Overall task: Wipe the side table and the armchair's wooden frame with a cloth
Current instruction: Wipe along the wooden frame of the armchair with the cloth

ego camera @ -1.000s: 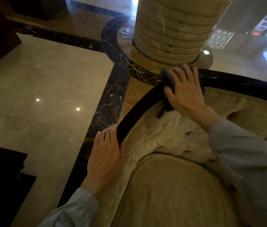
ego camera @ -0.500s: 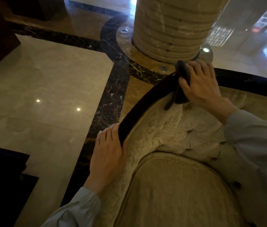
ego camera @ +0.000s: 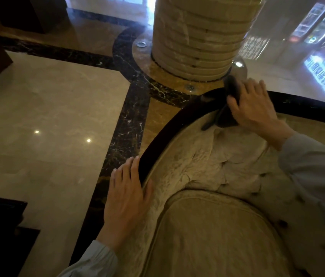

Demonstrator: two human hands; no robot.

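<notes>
View: one head-worn wide-angle camera, no second view to share with.
Position: above the armchair [ego camera: 207,232], over its seat and padded back.
Direction: forward and steeply down, toward the wooden frame [ego camera: 169,126] and the marble floor [ego camera: 48,116] beyond.
Nearness: close; left hand [ego camera: 126,198] and right hand [ego camera: 255,108] fill the middle.
Far edge: stone column [ego camera: 197,37] at top.
Edges: curved, bent by the lens.

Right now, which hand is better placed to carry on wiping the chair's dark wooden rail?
Right. The right hand presses the dark cloth onto the wooden frame; the left hand lies flat, bare, on the rail's lower end, probably just steadying.
</notes>
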